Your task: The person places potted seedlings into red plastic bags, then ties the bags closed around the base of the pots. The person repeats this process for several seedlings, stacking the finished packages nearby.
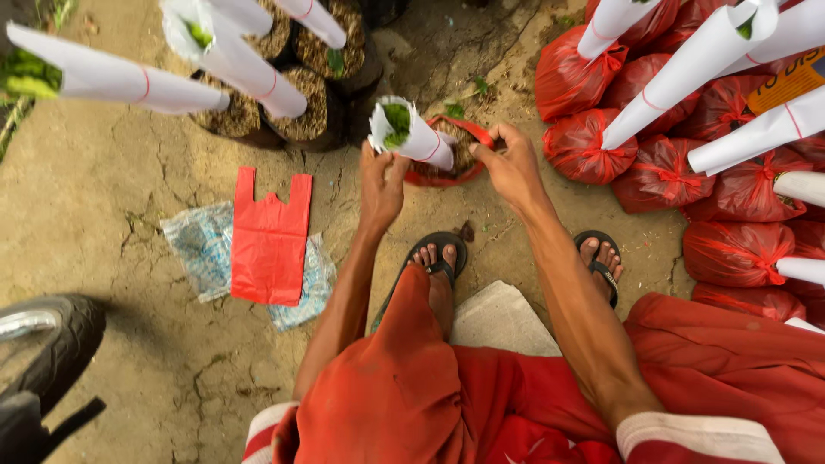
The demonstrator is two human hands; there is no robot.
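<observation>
A small potted seedling wrapped in a white paper cone [411, 131] stands on the ground in front of my feet, its soil-filled pot sitting inside a red plastic bag [454, 168]. My left hand [381, 182] pinches the bag's left handle beside the cone. On the other side, my right hand [510, 165] grips the right handle and pulls it up. Both hands are closed on the bag's rim.
A flat red plastic bag [270, 239] lies on clear plastic sheets [199, 244] to the left. Black pots with paper-wrapped seedlings [258, 90] stand at the back. Several tied red bags [662, 172] with white cones crowd the right. A tyre [51, 339] is at the lower left.
</observation>
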